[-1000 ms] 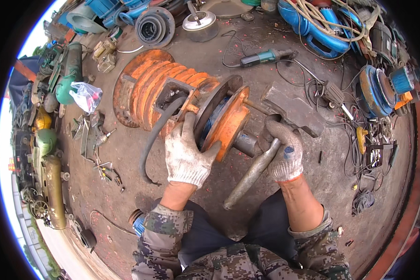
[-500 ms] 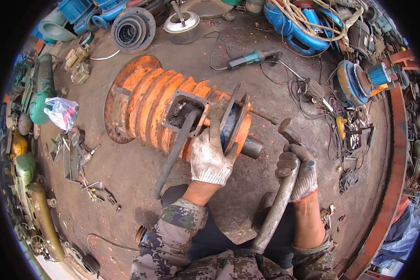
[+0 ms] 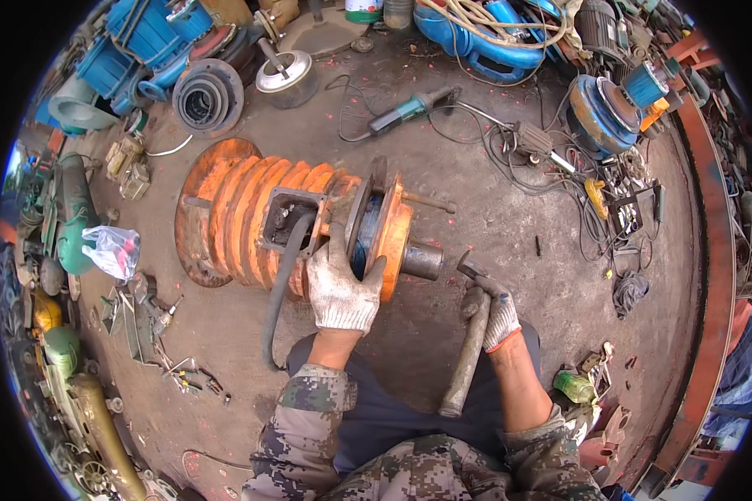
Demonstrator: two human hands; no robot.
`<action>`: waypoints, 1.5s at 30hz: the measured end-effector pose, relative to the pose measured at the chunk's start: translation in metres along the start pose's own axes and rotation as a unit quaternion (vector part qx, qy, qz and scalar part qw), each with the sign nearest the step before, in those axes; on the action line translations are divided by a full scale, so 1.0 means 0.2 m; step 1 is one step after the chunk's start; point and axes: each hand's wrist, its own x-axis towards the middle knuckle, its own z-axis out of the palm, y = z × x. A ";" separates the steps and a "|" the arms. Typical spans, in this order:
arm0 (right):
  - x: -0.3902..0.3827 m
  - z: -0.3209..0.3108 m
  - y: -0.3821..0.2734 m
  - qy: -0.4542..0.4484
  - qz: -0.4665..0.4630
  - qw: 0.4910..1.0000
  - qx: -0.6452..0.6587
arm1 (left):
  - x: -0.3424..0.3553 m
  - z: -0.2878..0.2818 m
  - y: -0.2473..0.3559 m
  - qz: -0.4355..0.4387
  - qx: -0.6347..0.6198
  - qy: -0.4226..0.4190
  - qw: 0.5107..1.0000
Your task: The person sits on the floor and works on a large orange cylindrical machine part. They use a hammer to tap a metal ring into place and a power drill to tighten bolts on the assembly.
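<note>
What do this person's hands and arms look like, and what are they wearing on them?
The left hand and right hand wear off-white knit gloves, smudged grey with grime. The left cuff looks ribbed; an orange-red edge trims the right one. Both sleeves are pixelated camouflage in greens, browns and greys, ending short of the gloves.
</note>
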 end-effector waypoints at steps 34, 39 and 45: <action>0.92 -0.49 0.54 0.136 0.082 0.987 -0.042 | -0.04 0.12 0.06 -0.099 0.103 0.085 0.986; 0.84 -0.47 0.52 0.023 0.091 0.994 0.053 | -0.04 0.10 0.04 -0.078 0.078 0.082 0.990; 0.79 -0.48 0.49 0.013 0.098 0.993 0.059 | -0.04 0.11 0.00 -0.052 0.082 0.079 0.992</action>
